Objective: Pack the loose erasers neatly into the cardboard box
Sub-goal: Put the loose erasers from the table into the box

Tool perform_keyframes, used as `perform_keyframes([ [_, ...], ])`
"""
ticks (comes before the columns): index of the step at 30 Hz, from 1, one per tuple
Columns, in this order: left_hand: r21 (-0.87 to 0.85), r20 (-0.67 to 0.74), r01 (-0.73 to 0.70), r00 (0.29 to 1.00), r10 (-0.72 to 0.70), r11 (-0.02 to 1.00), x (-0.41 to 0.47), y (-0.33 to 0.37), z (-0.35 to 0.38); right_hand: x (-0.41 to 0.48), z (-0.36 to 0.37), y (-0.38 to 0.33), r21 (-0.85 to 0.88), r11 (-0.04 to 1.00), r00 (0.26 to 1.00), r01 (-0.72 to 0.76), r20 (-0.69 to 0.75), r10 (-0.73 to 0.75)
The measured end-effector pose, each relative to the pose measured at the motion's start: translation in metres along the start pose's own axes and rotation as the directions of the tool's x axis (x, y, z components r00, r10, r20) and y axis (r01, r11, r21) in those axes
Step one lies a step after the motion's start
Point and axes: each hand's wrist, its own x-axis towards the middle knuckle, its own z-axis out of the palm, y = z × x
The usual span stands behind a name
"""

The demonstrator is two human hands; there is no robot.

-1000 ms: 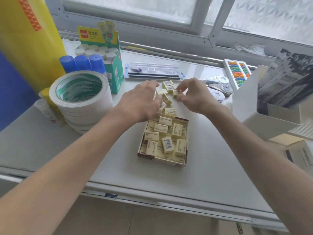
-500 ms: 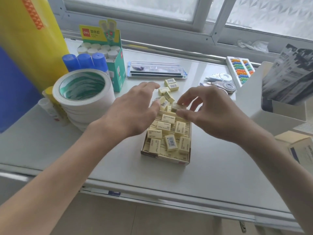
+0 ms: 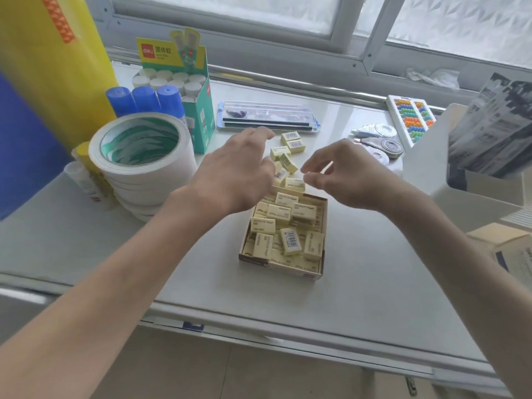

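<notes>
A shallow cardboard box [image 3: 280, 265] lies open in the middle of the table, with several pale yellow erasers [image 3: 290, 241] lying loosely in it at mixed angles. More loose erasers [image 3: 291, 137] are scattered on the table just beyond the box. One eraser [image 3: 294, 184] rests at the box's far edge. My left hand [image 3: 239, 174] hovers over the box's far left corner, fingers relaxed and stretched toward the loose pile, holding nothing that I can see. My right hand [image 3: 339, 177] hangs above the far right corner, thumb and forefinger slightly apart and empty.
A stack of white tape rolls [image 3: 141, 159] stands left of the box, with a green glue-stick carton [image 3: 198, 110] and blue caps [image 3: 144, 99] behind. A ruler pack [image 3: 267, 115], correction tapes [image 3: 380, 139], a small abacus [image 3: 411, 116] and a white bin [image 3: 431, 162] lie beyond and right.
My right hand carried an eraser from the loose pile to the box's far edge and let it go. My left hand stayed over the pile, its fingers reaching further forward.
</notes>
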Motion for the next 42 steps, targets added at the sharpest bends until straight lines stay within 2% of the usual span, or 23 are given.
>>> perform_keyframes([
  [3,0.038,0.047,0.03,0.998,-0.032,0.999,0.01,-0.004,0.005,0.013,0.007,0.004,0.03,0.999,0.996,-0.032,0.082,0.03],
  [6,0.054,0.099,0.048,0.994,-0.054,0.997,0.015,-0.008,0.009,0.017,0.008,0.004,0.053,0.998,0.995,-0.036,0.097,0.031],
  [9,0.057,0.115,0.045,0.992,-0.051,0.997,0.014,-0.009,0.01,0.017,0.01,0.004,0.004,1.0,0.994,-0.019,0.109,0.019],
  [13,0.043,0.087,0.042,0.995,-0.046,0.998,0.007,-0.013,0.008,0.015,0.012,0.003,0.005,1.0,0.999,-0.024,0.041,0.024],
  [17,0.024,0.068,0.014,0.998,-0.016,1.0,-0.007,-0.014,0.004,0.005,0.0,-0.005,0.158,0.987,0.997,0.033,-0.076,-0.021],
  [19,0.018,0.053,0.0,0.999,-0.001,1.0,-0.016,-0.014,0.0,-0.002,-0.007,-0.013,0.243,0.968,0.998,0.067,-0.031,-0.062],
  [21,0.014,0.038,-0.009,0.999,0.008,1.0,-0.023,-0.012,-0.003,-0.008,-0.011,-0.02,0.307,0.949,0.992,0.076,0.074,-0.104],
  [25,0.019,0.025,-0.021,0.999,0.02,1.0,-0.032,-0.008,-0.005,-0.01,-0.007,-0.026,0.244,0.966,0.961,0.084,0.238,-0.143],
  [32,0.024,0.03,-0.002,1.0,0.002,1.0,-0.026,-0.01,-0.004,0.001,0.001,-0.023,0.165,0.984,0.961,0.068,0.252,-0.109],
  [35,0.028,0.035,0.002,0.999,-0.003,1.0,-0.021,-0.01,-0.004,0.004,-0.002,-0.022,0.149,0.981,0.967,0.127,0.2,-0.156],
  [39,0.016,0.055,0.028,0.998,-0.029,0.999,-0.011,-0.011,-0.003,0.015,-0.002,-0.017,0.181,0.975,0.992,0.128,-0.021,-0.127],
  [42,-0.001,0.07,0.061,0.996,-0.061,0.998,-0.002,-0.012,0.0,0.027,0.004,-0.019,0.146,0.984,0.995,0.098,-0.023,-0.095],
])
